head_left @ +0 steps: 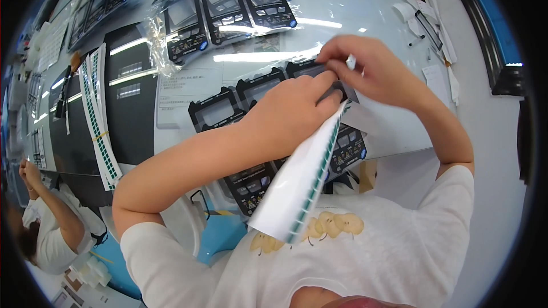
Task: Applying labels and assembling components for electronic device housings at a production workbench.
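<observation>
Sheet of white, thin, smooth-looking paper [299, 174] w/ row of small green marks along its right edge is at the near side, slanting from under the left hand [297, 105] toward the person's shirt [394, 234]. Left hand has its fingers closed on the far end of this sheet; the near end hangs free and bends a little. Right hand [368, 68] is just beyond, to the right, w/ thumb and forefinger brought close together, but it is blurred, so I cannot tell if something small is pinched there. Below both hands lies a row of black, flat, plastic-looking panels with cut-out windows [248, 185], on the pale glossy table [371, 8]. I judge the sheet is v. light and soft: it will curl, swing & crease easily, and prob. slip a bit if held loosely. Best hold is at the plain white left margin or the far end, approx. where the left hand is now, w/o pressing the green marks. Panels are prob. light too, but stiff; thin window frames may be fragile, so better take them by outer edges.
</observation>
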Demonstrator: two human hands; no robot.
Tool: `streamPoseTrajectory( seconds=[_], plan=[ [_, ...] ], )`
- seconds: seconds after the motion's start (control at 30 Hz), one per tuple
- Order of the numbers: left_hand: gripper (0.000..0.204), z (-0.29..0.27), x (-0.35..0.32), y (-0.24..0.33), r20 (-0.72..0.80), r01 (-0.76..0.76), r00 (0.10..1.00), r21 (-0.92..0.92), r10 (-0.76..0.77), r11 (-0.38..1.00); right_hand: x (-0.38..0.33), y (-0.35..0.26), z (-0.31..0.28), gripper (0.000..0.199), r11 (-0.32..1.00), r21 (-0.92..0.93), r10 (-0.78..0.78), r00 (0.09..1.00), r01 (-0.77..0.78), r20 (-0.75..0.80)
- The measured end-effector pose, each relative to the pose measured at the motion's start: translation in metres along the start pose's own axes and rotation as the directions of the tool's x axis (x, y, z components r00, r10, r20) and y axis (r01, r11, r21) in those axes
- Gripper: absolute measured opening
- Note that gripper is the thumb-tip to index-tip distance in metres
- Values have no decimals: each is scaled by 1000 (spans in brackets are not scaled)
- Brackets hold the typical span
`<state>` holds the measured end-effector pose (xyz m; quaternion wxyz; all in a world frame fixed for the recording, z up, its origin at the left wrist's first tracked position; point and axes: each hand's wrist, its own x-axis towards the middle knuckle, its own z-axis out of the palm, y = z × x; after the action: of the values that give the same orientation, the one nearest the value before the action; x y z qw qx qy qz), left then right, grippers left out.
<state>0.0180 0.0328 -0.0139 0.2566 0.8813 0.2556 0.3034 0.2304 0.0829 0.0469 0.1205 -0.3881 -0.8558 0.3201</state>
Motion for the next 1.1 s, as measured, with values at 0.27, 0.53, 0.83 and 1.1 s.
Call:
streamPoseTrajectory(
  seconds=[0.27,0.53,0.83,1.1],
  plan=[
    [30,-36,-51,15,86,-142,984,-152,156,978,-37,-9,39,47,870,-400,-297,954,289,43],
    [27,-56,-56,16,29,329,944,-171,-329,929,-14,-25,21,23,993,-22,-113,993,113,27],
    [28,-52,-61,14,-12,307,945,-303,-326,902,12,-25,7,21,860,482,-35,925,-165,379],
    [36,-35,-66,0,-11,87,996,139,-86,986,34,-40,10,22,809,318,407,861,-494,304]
  ],
)
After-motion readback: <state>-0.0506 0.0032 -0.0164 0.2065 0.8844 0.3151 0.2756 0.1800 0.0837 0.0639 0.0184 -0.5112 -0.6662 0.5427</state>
